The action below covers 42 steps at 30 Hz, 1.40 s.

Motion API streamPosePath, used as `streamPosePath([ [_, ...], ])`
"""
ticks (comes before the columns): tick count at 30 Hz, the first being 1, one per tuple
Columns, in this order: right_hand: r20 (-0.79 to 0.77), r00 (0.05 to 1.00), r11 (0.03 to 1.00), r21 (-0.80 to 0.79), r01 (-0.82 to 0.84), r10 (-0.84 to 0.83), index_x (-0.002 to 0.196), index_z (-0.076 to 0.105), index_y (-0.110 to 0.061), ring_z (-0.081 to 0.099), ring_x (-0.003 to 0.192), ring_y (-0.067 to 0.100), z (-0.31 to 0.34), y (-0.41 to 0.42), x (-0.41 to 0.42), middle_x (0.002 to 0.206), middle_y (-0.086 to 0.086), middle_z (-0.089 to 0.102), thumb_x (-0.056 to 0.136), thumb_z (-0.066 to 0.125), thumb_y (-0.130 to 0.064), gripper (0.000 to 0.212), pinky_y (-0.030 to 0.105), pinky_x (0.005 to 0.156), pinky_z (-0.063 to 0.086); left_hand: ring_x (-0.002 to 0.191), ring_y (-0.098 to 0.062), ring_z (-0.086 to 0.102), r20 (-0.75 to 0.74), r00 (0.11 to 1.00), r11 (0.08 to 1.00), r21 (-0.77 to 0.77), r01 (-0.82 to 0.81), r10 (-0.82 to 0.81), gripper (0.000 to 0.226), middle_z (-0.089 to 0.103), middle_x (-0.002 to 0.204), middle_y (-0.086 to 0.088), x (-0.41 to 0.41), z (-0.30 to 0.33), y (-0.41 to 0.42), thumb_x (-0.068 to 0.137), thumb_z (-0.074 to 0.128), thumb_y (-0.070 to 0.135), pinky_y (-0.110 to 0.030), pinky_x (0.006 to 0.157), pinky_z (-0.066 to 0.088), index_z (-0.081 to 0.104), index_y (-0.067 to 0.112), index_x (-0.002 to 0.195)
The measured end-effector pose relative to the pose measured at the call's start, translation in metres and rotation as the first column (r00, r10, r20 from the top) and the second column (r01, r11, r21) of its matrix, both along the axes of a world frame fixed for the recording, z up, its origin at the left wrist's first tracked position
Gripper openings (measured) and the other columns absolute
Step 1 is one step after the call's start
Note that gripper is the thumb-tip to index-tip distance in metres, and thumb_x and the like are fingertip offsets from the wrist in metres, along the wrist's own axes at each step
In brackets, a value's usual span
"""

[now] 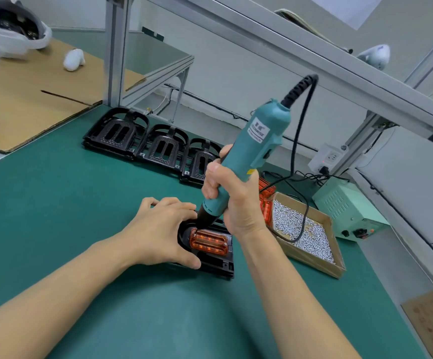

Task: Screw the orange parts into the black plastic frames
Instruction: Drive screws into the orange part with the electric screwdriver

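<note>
A black plastic frame (216,265) lies on the green mat in front of me, with an orange part (208,241) seated in its top. My left hand (161,234) grips the frame's left side, thumb at its near edge. A teal electric screwdriver (246,156) is gripped by my right hand (232,200) and leans to the right. Its dark tip touches the orange part's upper left corner. Three more black frames (158,146) lie in a row further back. A stack of orange parts (266,200) shows behind my right wrist.
A cardboard tray of small silver screws (303,234) sits to the right, with the screwdriver's pale green power supply (345,211) behind it. Its black cable loops over the tray. A cardboard sheet (29,99) covers the far left. Aluminium rails (288,47) run overhead.
</note>
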State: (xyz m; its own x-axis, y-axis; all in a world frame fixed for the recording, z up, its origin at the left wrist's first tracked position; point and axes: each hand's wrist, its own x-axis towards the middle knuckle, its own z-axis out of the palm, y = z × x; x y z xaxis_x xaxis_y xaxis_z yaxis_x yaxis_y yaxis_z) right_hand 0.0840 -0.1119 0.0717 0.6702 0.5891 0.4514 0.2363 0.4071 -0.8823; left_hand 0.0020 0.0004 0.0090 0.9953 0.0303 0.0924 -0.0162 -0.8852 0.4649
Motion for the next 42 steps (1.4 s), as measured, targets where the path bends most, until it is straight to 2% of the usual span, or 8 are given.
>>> streamPosePath([
  [3,0.003,0.999,0.999,-0.021,-0.045,0.045,0.081,0.048,-0.017,0.036,0.044,0.016,0.002,-0.001,0.001,0.051,0.000,0.044,0.080,0.056,0.001,0.020,0.026,0.051,0.038,0.130,0.001,0.021,0.003,1.000,1.000,-0.011,0.003,-0.003,0.091,0.035,0.146,0.020,0.000,0.000,0.001,0.053,0.070,0.072,-0.032,0.103,0.013,0.047,0.034,0.133],
  [10,-0.016,0.999,1.000,-0.001,0.031,-0.031,0.087,0.046,-0.013,0.037,0.044,0.015,-0.004,-0.001,0.001,0.051,-0.003,0.045,0.083,0.057,-0.001,0.017,0.027,0.052,0.038,0.131,0.001,0.020,0.015,1.000,1.000,-0.022,-0.001,0.001,0.100,0.035,0.146,0.020,0.000,-0.002,0.000,0.044,0.057,0.075,-0.030,0.101,0.011,0.047,0.034,0.135],
  [16,-0.037,0.999,0.999,0.048,0.026,-0.024,0.078,0.057,-0.030,0.039,0.046,0.015,-0.006,-0.006,0.000,0.054,-0.003,0.047,0.077,0.065,-0.014,0.018,0.028,0.055,0.039,0.128,0.002,0.023,0.021,1.000,1.000,-0.008,0.007,-0.007,0.099,0.035,0.144,0.023,0.000,-0.001,0.001,0.045,0.057,0.076,-0.031,0.100,0.013,0.047,0.034,0.134],
  [19,-0.023,0.999,0.999,0.026,0.034,-0.033,0.074,0.058,-0.032,0.040,0.047,0.015,-0.006,-0.008,0.000,0.054,-0.004,0.048,0.079,0.066,-0.017,0.017,0.028,0.057,0.039,0.126,0.002,0.024,0.026,1.000,1.000,-0.004,0.008,-0.008,0.098,0.036,0.142,0.025,0.000,-0.001,0.001,0.045,0.056,0.076,-0.030,0.098,0.013,0.049,0.033,0.132],
  [24,0.057,0.998,0.999,-0.032,0.003,-0.001,0.066,0.056,-0.026,0.044,0.047,0.014,-0.006,-0.008,0.000,0.053,-0.004,0.050,0.081,0.063,-0.015,0.020,0.028,0.059,0.042,0.128,0.001,0.024,0.026,1.000,1.000,-0.007,0.004,-0.004,0.103,0.037,0.142,0.023,0.000,-0.002,0.001,0.042,0.055,0.078,-0.027,0.095,0.011,0.049,0.030,0.133],
  [33,0.100,0.990,0.995,-0.028,-0.098,0.100,0.070,0.055,-0.025,0.045,0.049,0.014,-0.007,-0.017,-0.002,0.054,-0.003,0.049,0.078,0.059,-0.006,0.021,0.028,0.059,0.043,0.130,0.001,0.020,0.005,1.000,1.000,-0.025,0.003,-0.003,0.098,0.036,0.145,0.021,-0.001,-0.001,0.002,0.047,0.064,0.075,-0.027,0.098,0.008,0.050,0.031,0.133],
  [38,-0.062,0.997,0.992,0.116,0.053,-0.047,0.090,0.053,-0.022,0.044,0.048,0.015,-0.008,-0.020,-0.005,0.056,-0.004,0.049,0.079,0.065,-0.012,0.019,0.030,0.059,0.042,0.132,0.002,0.019,0.008,1.000,1.000,-0.024,0.008,-0.008,0.103,0.034,0.147,0.021,-0.001,-0.003,0.003,0.044,0.058,0.078,-0.028,0.100,0.009,0.048,0.032,0.135],
  [42,-0.190,0.964,0.961,0.171,0.217,-0.184,0.091,0.047,-0.016,0.044,0.049,0.013,0.004,-0.033,0.001,0.059,-0.003,0.047,0.083,0.066,-0.011,0.021,0.027,0.054,0.043,0.133,0.003,0.018,-0.008,1.000,1.000,-0.002,0.011,-0.011,0.109,0.031,0.148,0.022,0.000,-0.003,0.004,0.041,0.053,0.082,-0.031,0.106,0.009,0.045,0.034,0.137],
])
